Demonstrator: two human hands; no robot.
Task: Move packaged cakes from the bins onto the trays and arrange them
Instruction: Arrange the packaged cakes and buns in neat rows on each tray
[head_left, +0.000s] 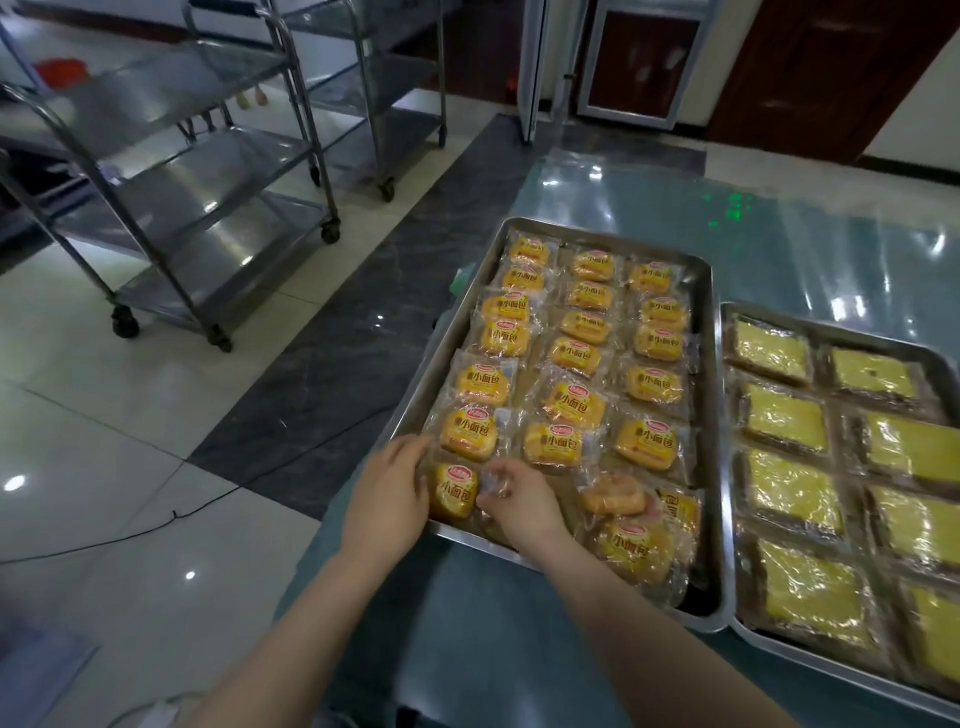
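On tray (613, 245), left hand (389, 493) touching, right hand (519, 504) pinching 小面包 cake (452, 493)

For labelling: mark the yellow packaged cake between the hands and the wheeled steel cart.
Yellow packaged cake (453, 492): head view, printed label.
Wheeled steel cart (228, 166): head view, shelf surface.

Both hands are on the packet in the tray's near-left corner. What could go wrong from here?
1. The right hand pinches only the clear wrapper edge of the corner packet; that thin grip may slip.
2. The loose pile in the near-right corner overlaps and could spill over the rim of the tray.
3. The tray lies near the left edge of the table; a push could shift it.
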